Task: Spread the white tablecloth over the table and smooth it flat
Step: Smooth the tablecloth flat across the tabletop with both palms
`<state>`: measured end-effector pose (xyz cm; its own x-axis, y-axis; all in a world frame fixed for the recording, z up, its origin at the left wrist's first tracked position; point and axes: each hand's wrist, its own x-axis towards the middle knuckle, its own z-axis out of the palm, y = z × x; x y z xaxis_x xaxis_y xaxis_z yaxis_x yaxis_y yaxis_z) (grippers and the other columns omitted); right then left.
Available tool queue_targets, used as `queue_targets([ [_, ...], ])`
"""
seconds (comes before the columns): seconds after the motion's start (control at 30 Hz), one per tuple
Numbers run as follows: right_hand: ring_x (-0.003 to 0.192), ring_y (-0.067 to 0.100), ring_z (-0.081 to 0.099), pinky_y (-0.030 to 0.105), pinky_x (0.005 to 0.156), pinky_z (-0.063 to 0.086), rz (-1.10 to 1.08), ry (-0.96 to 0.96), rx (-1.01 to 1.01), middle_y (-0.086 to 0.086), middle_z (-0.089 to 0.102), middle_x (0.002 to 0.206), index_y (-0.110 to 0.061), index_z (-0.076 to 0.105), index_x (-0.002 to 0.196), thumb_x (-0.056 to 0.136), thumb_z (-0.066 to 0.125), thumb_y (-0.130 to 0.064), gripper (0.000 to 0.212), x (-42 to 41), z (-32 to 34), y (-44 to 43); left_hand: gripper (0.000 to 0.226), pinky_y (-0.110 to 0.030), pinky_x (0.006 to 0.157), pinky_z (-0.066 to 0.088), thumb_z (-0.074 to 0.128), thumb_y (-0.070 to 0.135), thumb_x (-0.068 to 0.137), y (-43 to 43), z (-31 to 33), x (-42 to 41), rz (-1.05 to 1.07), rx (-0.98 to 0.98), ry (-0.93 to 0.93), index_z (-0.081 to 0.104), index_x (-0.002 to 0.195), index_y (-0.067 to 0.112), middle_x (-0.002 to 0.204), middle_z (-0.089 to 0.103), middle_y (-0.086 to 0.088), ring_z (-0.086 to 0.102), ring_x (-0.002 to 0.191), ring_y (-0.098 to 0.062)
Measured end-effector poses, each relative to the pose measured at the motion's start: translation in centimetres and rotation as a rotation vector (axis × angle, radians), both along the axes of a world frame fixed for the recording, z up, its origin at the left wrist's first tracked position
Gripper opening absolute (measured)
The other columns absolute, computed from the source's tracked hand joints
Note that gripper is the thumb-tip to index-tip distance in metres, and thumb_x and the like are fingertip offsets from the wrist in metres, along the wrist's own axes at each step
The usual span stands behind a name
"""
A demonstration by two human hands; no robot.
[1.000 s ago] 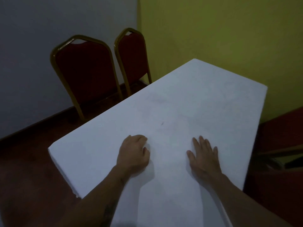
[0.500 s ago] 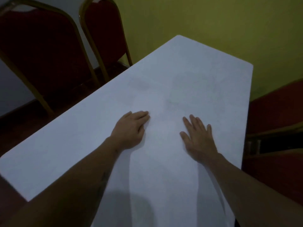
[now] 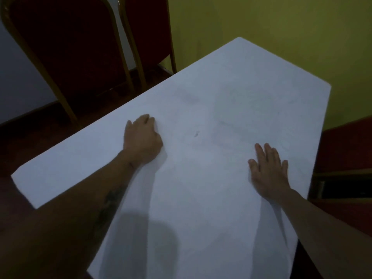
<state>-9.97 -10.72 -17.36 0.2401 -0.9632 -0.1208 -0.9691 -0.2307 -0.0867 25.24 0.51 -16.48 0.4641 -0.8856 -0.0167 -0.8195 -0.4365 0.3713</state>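
Observation:
The white tablecloth (image 3: 231, 101) covers the whole table top and lies nearly flat, with faint creases in its middle. My left hand (image 3: 141, 137) rests on the cloth left of centre, its fingers bent under at the knuckles with nothing visibly held. My right hand (image 3: 268, 170) lies palm down near the right edge, fingers straight and slightly spread. Soft folds run down the cloth below each wrist. A small dark speck (image 3: 196, 134) sits between my hands.
Two red chairs with gold frames (image 3: 66, 47) (image 3: 147, 27) stand against the wall beyond the table's left side. A yellow wall is behind the far end. Red furniture (image 3: 346, 141) stands close to the right edge. The floor is dark.
My hands have slid apart across the cloth, the left one leftward and the right one toward the right edge. My left fingers went from straight to bent.

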Motion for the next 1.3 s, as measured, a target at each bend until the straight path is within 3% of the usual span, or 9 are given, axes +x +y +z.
queue_targets([
  [0.1,0.151,0.025,0.003,0.054,0.121,0.002,0.009,0.009,0.008,0.009,0.006,0.165,-0.019,0.013,0.156,0.098,0.023,-0.035,0.061,2.4,0.7,1.0,0.067,-0.041,0.121,0.017,0.034,0.03,0.082,1.4,0.3,-7.7,0.085,-0.135,0.185,0.045,0.144,0.007,0.154,0.04,-0.013,0.033,0.143,-0.028],
  [0.23,0.151,0.024,0.009,0.05,0.122,0.004,0.324,-0.034,-0.04,0.009,0.015,0.164,-0.018,0.023,0.154,0.089,0.025,-0.036,0.068,5.8,1.6,2.9,0.07,-0.043,0.124,-0.001,0.03,0.035,0.084,1.8,0.3,-14.5,0.254,-0.167,0.277,0.037,0.15,0.01,0.161,0.028,-0.006,0.014,0.151,-0.019],
  [0.43,0.152,0.02,0.001,0.051,0.122,0.0,0.667,-0.064,-0.023,0.0,0.005,0.166,-0.029,0.012,0.156,0.096,0.022,-0.049,0.064,7.0,0.7,1.0,0.068,-0.047,0.124,0.002,0.022,0.038,0.093,1.0,-0.9,-16.6,0.356,-0.085,0.054,0.025,0.155,0.01,0.164,0.021,-0.006,0.011,0.153,-0.021],
  [0.67,0.152,0.016,0.002,0.05,0.121,0.001,0.557,-0.052,-0.034,-0.003,0.005,0.166,-0.034,0.011,0.156,0.093,0.018,-0.057,0.068,-2.4,0.2,-7.6,0.064,-0.044,0.124,0.002,0.029,0.035,0.098,0.2,-1.2,-17.0,0.381,-0.028,-0.031,0.019,0.157,0.013,0.166,0.014,-0.002,0.007,0.153,-0.018],
  [0.87,0.152,0.019,0.0,0.054,0.12,0.001,0.245,0.042,0.006,-0.002,0.0,0.166,-0.034,0.005,0.156,0.097,0.018,-0.059,0.066,-12.5,0.3,-14.8,0.062,-0.044,0.124,0.005,0.031,0.036,0.098,0.1,-1.4,-17.8,0.416,-0.03,-0.07,0.024,0.156,0.015,0.165,0.019,-0.002,0.011,0.152,-0.018],
  [1.07,0.151,0.025,-0.002,0.055,0.119,-0.001,0.131,0.027,0.034,0.005,-0.001,0.166,-0.02,0.007,0.157,0.098,0.022,-0.05,0.068,-10.8,1.0,-14.6,0.063,-0.044,0.124,0.006,0.03,0.035,0.098,-0.6,-1.0,-18.1,0.425,0.0,-0.096,0.021,0.157,0.014,0.165,0.016,-0.003,0.009,0.153,-0.018],
  [1.13,0.151,0.026,0.002,0.054,0.12,0.0,0.215,-0.016,-0.015,0.009,0.005,0.165,-0.014,0.015,0.156,0.097,0.027,-0.046,0.067,-7.8,1.5,-13.2,0.063,-0.044,0.124,0.006,0.031,0.034,0.098,-0.6,-0.8,-18.2,0.432,-0.009,-0.095,0.021,0.156,0.014,0.165,0.016,-0.002,0.009,0.153,-0.018],
  [1.3,0.152,0.025,0.004,0.049,0.122,-0.002,0.737,-0.146,0.015,0.008,0.011,0.165,-0.016,0.021,0.155,0.087,0.025,-0.046,0.075,3.0,2.2,-7.3,0.063,-0.043,0.125,0.006,0.034,0.035,0.097,-0.7,-1.0,-17.8,0.446,-0.041,-0.103,0.024,0.156,0.015,0.165,0.018,-0.001,0.011,0.152,-0.016],
])
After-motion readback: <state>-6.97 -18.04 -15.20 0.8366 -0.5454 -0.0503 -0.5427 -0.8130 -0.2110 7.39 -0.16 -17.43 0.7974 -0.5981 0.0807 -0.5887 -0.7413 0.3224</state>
